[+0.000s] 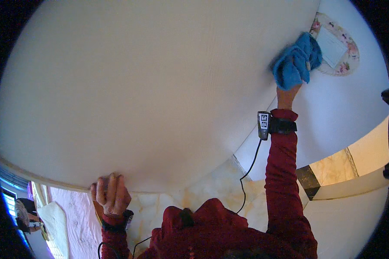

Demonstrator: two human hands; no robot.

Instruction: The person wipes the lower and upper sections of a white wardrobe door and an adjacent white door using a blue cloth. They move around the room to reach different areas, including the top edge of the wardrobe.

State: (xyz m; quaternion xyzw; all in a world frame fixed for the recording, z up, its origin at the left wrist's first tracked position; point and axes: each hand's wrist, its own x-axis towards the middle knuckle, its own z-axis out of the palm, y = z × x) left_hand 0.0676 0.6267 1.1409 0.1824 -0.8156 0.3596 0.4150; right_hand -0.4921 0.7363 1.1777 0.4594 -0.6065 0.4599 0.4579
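A broad cream panel [149, 87], perhaps a wall or a door, fills most of the view. My right hand [290, 89] is shut on a bunched blue cloth [293, 64] high at the right, by the line where the cream surface meets a white wall [324, 103]. The cloth hides most of that hand's fingers. Beside the cloth, a pale switch plate [332, 47] sits in an oval floral surround [351, 50]. Lower left, my left hand [111, 194] has its fingers bent over the panel's lower edge; its thumb is mostly hidden.
Marble-patterned tiles [155, 204] lie below the panel. A bed with a pink cover [74, 220] is at the lower left, with a person [26, 215] beyond it. A thin black cable [243, 187] hangs from the device [263, 125] on my right wrist.
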